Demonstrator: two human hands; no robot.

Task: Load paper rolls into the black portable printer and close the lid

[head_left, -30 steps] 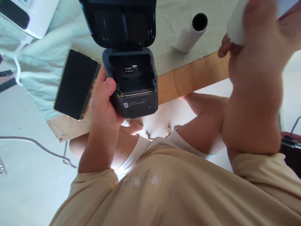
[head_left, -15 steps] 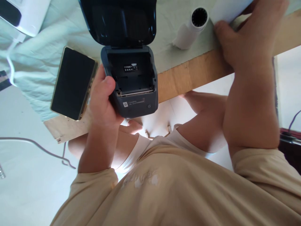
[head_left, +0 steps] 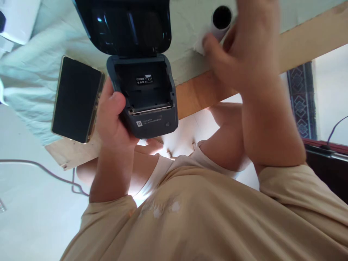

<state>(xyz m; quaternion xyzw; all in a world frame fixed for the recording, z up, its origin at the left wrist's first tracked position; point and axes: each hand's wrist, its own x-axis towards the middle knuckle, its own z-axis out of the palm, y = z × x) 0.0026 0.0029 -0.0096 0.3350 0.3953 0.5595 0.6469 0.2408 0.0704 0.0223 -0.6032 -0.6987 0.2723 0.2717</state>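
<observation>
My left hand grips the left side of a small dark label printer, thumb on its near rim. The printer's glossy black lid stands raised, and the bay inside shows a small printed sticker and no roll. At the upper right, my right hand, blurred by motion, has its thumb and forefinger on either side of a white paper roll with a dark hollow core. The hand hides part of the roll. Left of the printer lies a dark-screened phone.
A pale green cloth covers the table, with its wooden edge bare along the front. A white device is at the upper left. A grey cable runs below. A dark object stands at the right.
My right hand has moved left from a white object to the paper roll, and that object no longer shows. My left hand keeps holding the printer; the view has shifted slightly.
</observation>
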